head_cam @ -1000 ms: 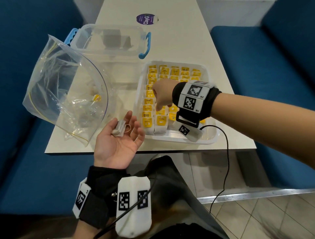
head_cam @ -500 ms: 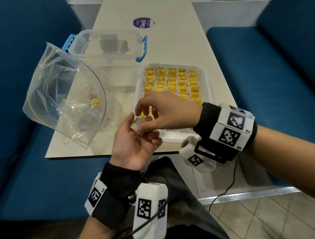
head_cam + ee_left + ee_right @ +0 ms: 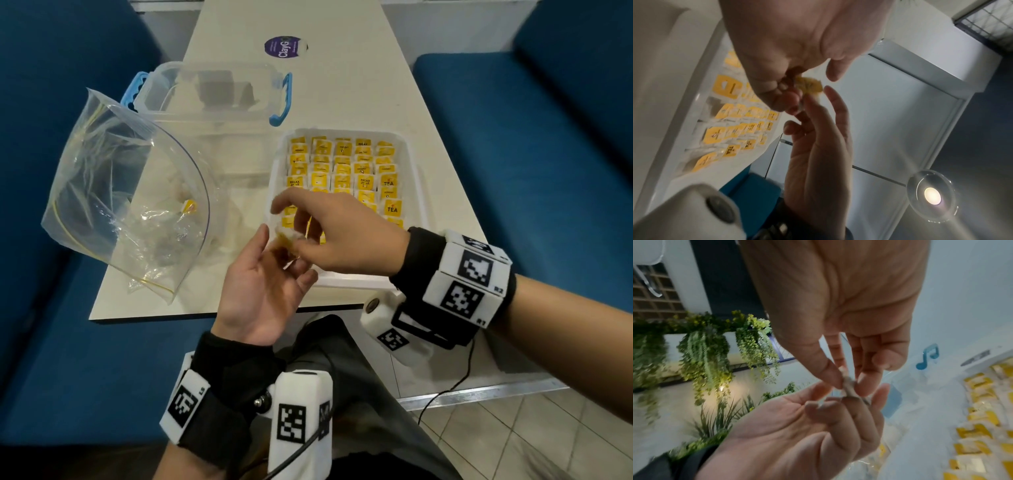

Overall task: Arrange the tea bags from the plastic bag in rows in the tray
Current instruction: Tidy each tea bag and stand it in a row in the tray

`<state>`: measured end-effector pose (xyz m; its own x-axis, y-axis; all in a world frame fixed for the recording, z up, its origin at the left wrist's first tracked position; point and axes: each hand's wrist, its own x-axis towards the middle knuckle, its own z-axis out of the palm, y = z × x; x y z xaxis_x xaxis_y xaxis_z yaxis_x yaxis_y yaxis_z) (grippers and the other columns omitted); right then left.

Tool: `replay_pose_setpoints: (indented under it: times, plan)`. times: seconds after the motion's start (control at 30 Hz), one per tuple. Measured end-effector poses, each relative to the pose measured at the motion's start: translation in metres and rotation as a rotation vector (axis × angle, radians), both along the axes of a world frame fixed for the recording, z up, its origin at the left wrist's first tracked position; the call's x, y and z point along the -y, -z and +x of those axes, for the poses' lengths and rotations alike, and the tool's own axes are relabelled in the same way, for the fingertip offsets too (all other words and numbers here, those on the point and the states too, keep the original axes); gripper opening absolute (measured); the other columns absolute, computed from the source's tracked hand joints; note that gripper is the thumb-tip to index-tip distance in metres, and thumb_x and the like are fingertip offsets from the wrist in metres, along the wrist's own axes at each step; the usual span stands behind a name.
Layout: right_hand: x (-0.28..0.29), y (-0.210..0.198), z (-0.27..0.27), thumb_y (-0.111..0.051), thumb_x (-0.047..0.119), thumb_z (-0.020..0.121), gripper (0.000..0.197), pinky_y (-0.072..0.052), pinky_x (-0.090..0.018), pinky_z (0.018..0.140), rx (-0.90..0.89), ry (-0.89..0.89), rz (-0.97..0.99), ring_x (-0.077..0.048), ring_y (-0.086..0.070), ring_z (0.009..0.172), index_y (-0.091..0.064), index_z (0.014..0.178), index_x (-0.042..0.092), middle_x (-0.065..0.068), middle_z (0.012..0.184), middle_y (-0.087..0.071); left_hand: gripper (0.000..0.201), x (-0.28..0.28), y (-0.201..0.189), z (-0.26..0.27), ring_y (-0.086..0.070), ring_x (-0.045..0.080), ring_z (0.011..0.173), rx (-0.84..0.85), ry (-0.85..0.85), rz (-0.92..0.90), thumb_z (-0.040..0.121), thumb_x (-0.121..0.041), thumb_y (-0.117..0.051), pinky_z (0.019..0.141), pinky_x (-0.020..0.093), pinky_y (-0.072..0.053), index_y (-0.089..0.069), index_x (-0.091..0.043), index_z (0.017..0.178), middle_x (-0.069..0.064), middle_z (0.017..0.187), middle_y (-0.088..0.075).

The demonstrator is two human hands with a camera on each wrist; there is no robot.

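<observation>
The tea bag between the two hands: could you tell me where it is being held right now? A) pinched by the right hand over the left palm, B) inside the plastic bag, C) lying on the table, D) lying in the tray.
A: the right hand pinches the tea bag just above the upturned left hand, short of the tray.

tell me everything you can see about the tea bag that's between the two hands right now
The tea bag is a small crumpled pouch, pale and papery, with a yellow tag showing in the left wrist view. It is blurred, so no print can be read. The right hand pinches it between thumb and fingertips from above, while it rests on the fingers of the upturned left hand. It sits off the table, just short of the near edge of the white tray, not yet in a row.
</observation>
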<state>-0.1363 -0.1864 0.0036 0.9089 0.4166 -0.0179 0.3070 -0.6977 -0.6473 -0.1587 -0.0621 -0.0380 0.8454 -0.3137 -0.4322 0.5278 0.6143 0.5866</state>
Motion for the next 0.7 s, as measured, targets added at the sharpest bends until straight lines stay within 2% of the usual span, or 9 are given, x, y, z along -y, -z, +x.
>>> replay_pose_setpoints:
  times: [0.07,0.13,0.2,0.27,0.37,0.43,0.6,0.7]
  plan:
    - [0.003,0.0,0.0,-0.052,0.009,0.086,0.035,-0.039,-0.012,0.064,0.006,0.033,0.015,-0.01,-0.051,0.069,-0.055,0.12,0.018,-0.005,0.09,-0.062,0.03,0.0,0.001,0.001,-0.052,0.008,0.051,0.006,-0.057,0.063,0.099,-0.023,-0.038,0.049,0.018,-0.048,-0.06,-0.005,0.091,0.002,0.068,-0.056]
    - [0.005,0.001,0.002,-0.051,0.009,0.086,0.031,-0.039,-0.009,0.064,0.004,0.055,0.013,-0.009,-0.051,0.072,-0.06,0.115,0.016,-0.003,0.096,-0.065,0.02,0.0,0.002,0.002,-0.058,0.007,0.052,0.018,-0.098,0.12,0.097,-0.01,-0.043,0.051,0.017,-0.051,-0.061,-0.003,0.09,0.003,0.065,-0.061]
    - [0.007,0.002,0.003,-0.055,0.012,0.087,0.027,-0.039,-0.006,0.064,0.004,0.065,0.017,-0.007,-0.052,0.072,-0.062,0.113,0.016,-0.001,0.102,-0.065,0.016,0.001,0.002,0.003,-0.061,0.007,0.054,0.034,-0.123,0.16,0.094,-0.004,-0.046,0.053,0.017,-0.053,-0.062,-0.004,0.089,0.002,0.063,-0.065]
    - [0.007,0.001,0.003,-0.059,0.02,0.088,0.025,-0.039,-0.004,0.066,0.017,0.073,0.033,-0.006,-0.052,0.071,-0.063,0.112,0.016,0.0,0.105,-0.065,0.014,0.001,0.002,0.003,-0.063,0.007,0.055,0.051,-0.159,0.195,0.092,-0.003,-0.049,0.054,0.018,-0.054,-0.063,-0.006,0.088,0.003,0.064,-0.067]
    - [0.008,-0.002,0.002,-0.06,0.025,0.089,0.026,-0.041,-0.014,0.073,0.048,0.083,0.024,-0.01,-0.056,0.083,-0.065,0.111,0.013,-0.003,0.107,-0.065,0.011,0.002,0.0,0.002,-0.064,0.007,0.055,0.066,-0.208,0.223,0.088,-0.003,-0.053,0.053,0.017,-0.053,-0.063,-0.007,0.087,0.002,0.062,-0.068]
    - [0.008,-0.003,0.001,-0.062,0.027,0.087,0.027,-0.04,-0.018,0.074,0.05,0.093,0.029,-0.011,-0.055,0.085,-0.067,0.108,0.01,-0.006,0.106,-0.065,0.009,0.002,0.001,0.001,-0.065,0.008,0.054,0.065,-0.224,0.241,0.087,-0.002,-0.054,0.051,0.017,-0.053,-0.061,-0.008,0.087,0.002,0.062,-0.068]
    - [0.009,0.003,0.003,-0.063,0.02,0.086,0.019,-0.039,-0.016,0.069,0.037,0.144,0.094,-0.01,-0.051,0.081,-0.071,0.1,0.009,0.001,0.092,-0.062,0.006,0.004,0.003,-0.001,-0.065,0.01,0.055,0.066,-0.201,0.286,0.083,-0.007,-0.059,0.05,0.019,-0.053,-0.059,-0.009,0.088,0.001,0.063,-0.068]
    - [0.012,0.003,0.007,-0.064,0.018,0.084,0.015,-0.036,-0.016,0.067,0.035,0.19,0.105,-0.013,-0.048,0.081,-0.072,0.093,0.008,-0.004,0.089,-0.056,0.005,0.001,0.006,-0.003,-0.066,0.01,0.059,0.119,-0.101,0.388,0.086,-0.013,-0.058,0.052,0.02,-0.054,-0.062,-0.012,0.084,0.0,0.067,-0.069]
